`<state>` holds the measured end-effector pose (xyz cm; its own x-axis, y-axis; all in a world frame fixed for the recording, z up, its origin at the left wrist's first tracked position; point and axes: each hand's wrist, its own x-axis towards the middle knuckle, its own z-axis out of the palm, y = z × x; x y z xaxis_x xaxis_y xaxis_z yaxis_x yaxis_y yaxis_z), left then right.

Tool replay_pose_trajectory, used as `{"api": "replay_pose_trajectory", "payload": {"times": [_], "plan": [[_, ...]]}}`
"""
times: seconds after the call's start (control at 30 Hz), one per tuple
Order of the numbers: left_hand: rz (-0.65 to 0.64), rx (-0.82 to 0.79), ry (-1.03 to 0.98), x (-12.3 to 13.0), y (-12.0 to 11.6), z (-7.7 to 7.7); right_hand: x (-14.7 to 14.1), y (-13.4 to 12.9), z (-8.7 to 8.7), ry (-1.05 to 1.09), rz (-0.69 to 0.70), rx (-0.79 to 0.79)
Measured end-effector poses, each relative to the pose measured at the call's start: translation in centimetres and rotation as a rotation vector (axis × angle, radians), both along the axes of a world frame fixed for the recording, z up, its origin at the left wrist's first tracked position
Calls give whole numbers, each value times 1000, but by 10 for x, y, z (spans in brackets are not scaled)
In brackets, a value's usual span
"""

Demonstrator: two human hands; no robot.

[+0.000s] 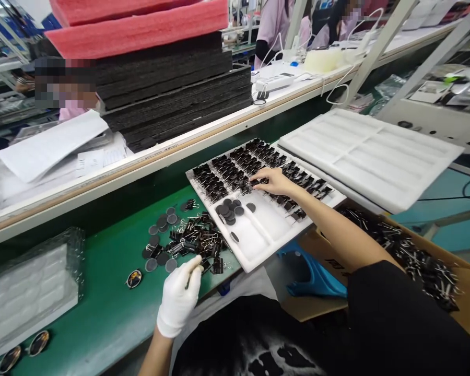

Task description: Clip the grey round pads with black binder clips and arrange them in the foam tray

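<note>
A white foam tray (254, 250) holds rows of black binder clips (209, 183), and several dark round discs (227, 210) lie in its near compartments. My bare right hand (272, 181) reaches over the clip rows, fingers bent around something too small to make out. In a white glove, my left hand (181, 292) is at the green bench's near edge, thumb and fingertips together; what is between them is unclear. Just beyond it is a loose pile of binder clips (196, 235), with more dark discs (162, 258) to its left.
A cardboard box (468, 271) of clips stands at the right, below a white foam sheet (372, 151). Round lenses (38, 343) and a clear-wrapped tray (31, 287) lie left on the green bench (109, 318). Black foam sheets (172, 89) are stacked behind the ledge. People sit beyond.
</note>
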<state>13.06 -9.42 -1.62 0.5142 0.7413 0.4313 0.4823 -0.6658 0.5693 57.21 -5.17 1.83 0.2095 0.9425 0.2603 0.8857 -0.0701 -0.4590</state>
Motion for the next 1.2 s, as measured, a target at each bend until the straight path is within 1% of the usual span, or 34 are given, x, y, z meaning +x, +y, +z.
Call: {"api": "replay_pose_trajectory", "payload": {"times": [0.1, 0.17, 0.27, 0.37, 0.47, 0.53, 0.6, 0.67, 0.73, 0.8, 0.87, 0.9, 0.97, 1.0, 1.07, 1.1, 1.13, 1.2], "plan": [[38, -23, 8, -10, -8, -1, 2, 20, -11, -15, 162, -79], [77, -47, 16, -18, -12, -2, 8, 24, -18, -35, 208, -106], [130, -100, 18, -30, -14, -6, 19, 23, -24, -68, 224, -116], [156, -157, 7, -35, -14, -11, 23, 20, -28, -99, 223, -113], [136, -180, -20, -31, -13, -13, 19, 20, -33, -126, 238, -121], [112, -180, -37, -25, -12, -10, 16, 22, -36, -152, 252, -131], [93, -176, -47, -19, -12, -7, 15, 23, -35, -184, 249, -136], [82, -166, -49, -16, -14, -4, 15, 22, -31, -216, 238, -140], [75, -148, -44, -17, -17, -3, 11, 16, -25, -246, 228, -135], [81, -123, -39, -23, -18, -5, 1, 5, -20, -295, 216, -112], [134, -70, -37, -35, -16, -10, -12, -10, -20, -347, 243, -115], [196, -24, -27, -43, -12, -12, -19, -18, -23, -358, 287, -146], [374, 84, 40, -65, -1, -15, -29, -33, -36, -344, 379, -226], [477, 124, 107, -78, 6, -16, -31, -39, -44, -324, 393, -240], [640, 120, 283, -105, 21, -16, -27, -46, -62, -268, 412, -226], [678, 67, 392, -118, 29, -16, -23, -46, -71, -244, 422, -219], [670, -1, 490, -130, 36, -16, -18, -45, -78, -221, 428, -211], [583, -122, 627, -147, 49, -17, -9, -41, -87, -185, 410, -234]]}}
